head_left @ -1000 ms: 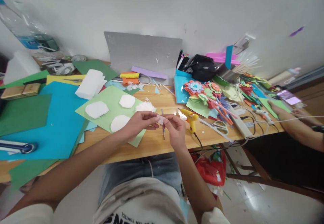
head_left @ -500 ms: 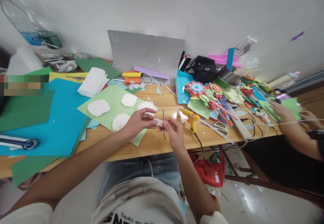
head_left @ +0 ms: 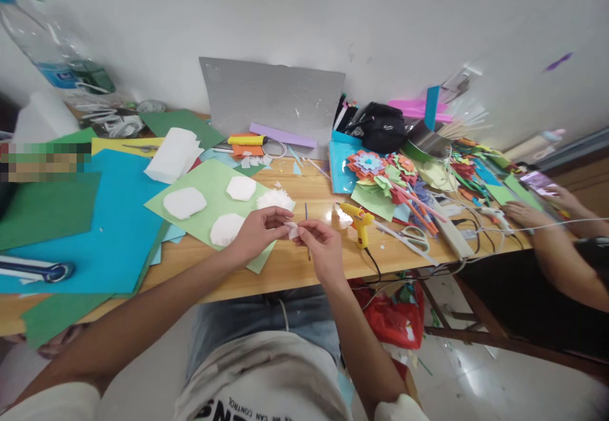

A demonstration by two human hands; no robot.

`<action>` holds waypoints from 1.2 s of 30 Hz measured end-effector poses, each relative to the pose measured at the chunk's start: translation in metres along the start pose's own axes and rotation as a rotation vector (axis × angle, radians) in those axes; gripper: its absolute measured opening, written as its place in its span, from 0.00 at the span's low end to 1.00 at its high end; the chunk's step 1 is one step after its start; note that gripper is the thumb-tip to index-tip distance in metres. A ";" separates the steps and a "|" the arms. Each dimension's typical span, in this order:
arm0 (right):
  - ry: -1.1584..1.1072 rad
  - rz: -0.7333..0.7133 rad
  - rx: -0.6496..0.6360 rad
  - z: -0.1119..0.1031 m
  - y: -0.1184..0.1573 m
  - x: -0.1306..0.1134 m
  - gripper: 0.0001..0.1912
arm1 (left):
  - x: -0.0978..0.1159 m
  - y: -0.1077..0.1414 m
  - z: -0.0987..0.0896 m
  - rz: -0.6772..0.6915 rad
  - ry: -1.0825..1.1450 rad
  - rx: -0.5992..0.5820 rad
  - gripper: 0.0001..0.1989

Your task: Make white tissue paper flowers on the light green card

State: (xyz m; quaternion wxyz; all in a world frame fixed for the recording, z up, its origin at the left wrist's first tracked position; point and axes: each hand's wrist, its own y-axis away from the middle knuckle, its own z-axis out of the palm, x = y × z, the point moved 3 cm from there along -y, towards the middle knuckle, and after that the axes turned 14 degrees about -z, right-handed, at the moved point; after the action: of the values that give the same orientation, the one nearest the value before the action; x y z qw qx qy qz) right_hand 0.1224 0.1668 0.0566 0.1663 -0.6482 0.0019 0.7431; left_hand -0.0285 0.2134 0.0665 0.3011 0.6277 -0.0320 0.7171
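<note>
Between the fingertips of both hands is a small piece of white paper [head_left: 292, 231], partly covered by the fingers. My left hand [head_left: 259, 234] pinches its left side, above the edge of a light green sheet [head_left: 200, 177]. From the right, my right hand [head_left: 321, 246] pinches the same piece with thumb and forefinger. White cut paper shapes [head_left: 184, 203] lie on the green sheet, along with a fluffy heap of white shreds [head_left: 276, 199] just beyond my left fingers. A thin dark stick [head_left: 307, 212] lies on the table behind my right hand.
A yellow glue gun [head_left: 358, 218] and scissors [head_left: 415, 238] lie to the right, near paper flowers [head_left: 368, 164] and a power strip [head_left: 451, 237]. Blue card [head_left: 121, 218] covers the left side. At far right, a co-worker's hands [head_left: 526, 215] are near a phone [head_left: 538, 183].
The white piece has turned between my fingers and looks shorter and more folded. The co-worker's hands have let go of the green paper; one is now at the phone.
</note>
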 end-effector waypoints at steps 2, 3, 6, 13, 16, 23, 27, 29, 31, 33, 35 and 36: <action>-0.001 -0.001 -0.013 0.002 0.001 0.000 0.10 | -0.001 -0.001 -0.001 -0.009 0.018 0.010 0.17; 0.000 -0.001 -0.019 0.002 0.002 0.001 0.10 | -0.001 -0.001 -0.002 -0.011 0.021 0.014 0.17; 0.013 -0.010 -0.018 0.003 0.002 0.001 0.10 | -0.001 -0.001 -0.003 0.008 0.012 0.025 0.17; -0.078 0.014 -0.010 0.001 0.003 0.003 0.09 | 0.002 0.002 -0.004 0.128 -0.132 0.094 0.15; -0.105 0.074 -0.001 0.002 0.002 0.003 0.12 | 0.001 0.003 -0.004 0.146 -0.204 0.129 0.15; -0.010 0.061 -0.025 0.004 0.000 0.002 0.11 | 0.003 0.008 -0.001 0.185 -0.167 0.070 0.15; 0.068 -0.023 -0.025 0.005 0.001 -0.002 0.09 | 0.003 0.008 -0.001 0.194 -0.110 0.045 0.18; 0.119 -0.072 -0.033 0.006 0.002 -0.006 0.07 | 0.002 0.007 -0.002 0.183 -0.135 0.075 0.20; 0.160 -0.112 -0.041 0.008 0.003 -0.008 0.05 | 0.001 0.005 -0.002 0.165 -0.160 0.094 0.21; 0.190 -0.136 -0.046 0.009 0.004 -0.009 0.05 | 0.000 0.003 -0.003 0.145 -0.187 0.100 0.20; 0.217 -0.149 -0.053 0.009 0.005 -0.009 0.06 | -0.001 0.002 -0.004 0.133 -0.211 0.107 0.19; 0.223 -0.149 -0.056 0.009 0.005 -0.008 0.06 | -0.002 0.001 -0.004 0.130 -0.220 0.113 0.19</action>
State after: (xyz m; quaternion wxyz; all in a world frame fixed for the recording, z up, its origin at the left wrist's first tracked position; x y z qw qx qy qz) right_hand 0.1138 0.1618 0.0648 0.2017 -0.7295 -0.0488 0.6518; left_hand -0.0330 0.2136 0.0645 0.2130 0.7150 -0.0648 0.6627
